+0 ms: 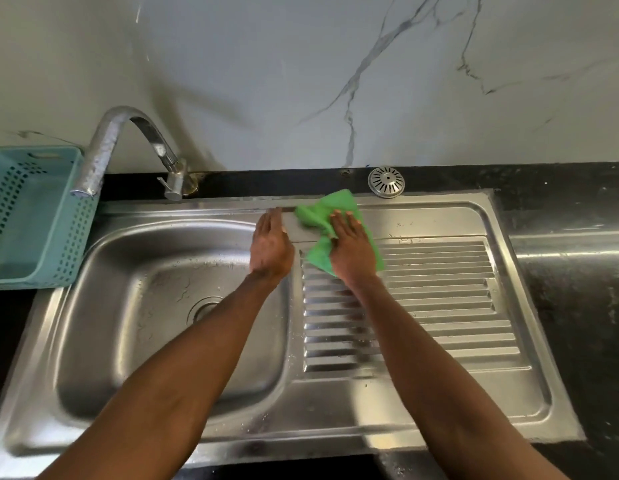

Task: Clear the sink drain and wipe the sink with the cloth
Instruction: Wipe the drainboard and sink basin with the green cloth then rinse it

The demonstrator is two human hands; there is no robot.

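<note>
The right hand (351,249) lies palm down, fingers spread flat, pressing on a crumpled green cloth (327,216). The cloth sits under and around this hand: part of it sticks out beyond the fingertips toward the wall, and part shows below the thumb side and along the outer edge of the palm. It is not gripped, only held down by the open palm.

The left hand (270,245) is just beside the right one, open with fingers together and straight, holding nothing. It rests near the strip of steel between basin and draining board, and does not touch the cloth.

Both hands are at the far end of a stainless steel sink (508,393), with the cloth on the flat area above the ribbed draining board (450,299). To the left is the basin, where the drain opening (204,308) shows, partly hidden by the left forearm. A round metal drain strainer (386,182) lies on the dark surface (571,271) behind the sink, near the cloth. A curved tap (128,140) arches over the basin's far left corner, and a teal plastic basket (34,220) stands left of it.
</note>
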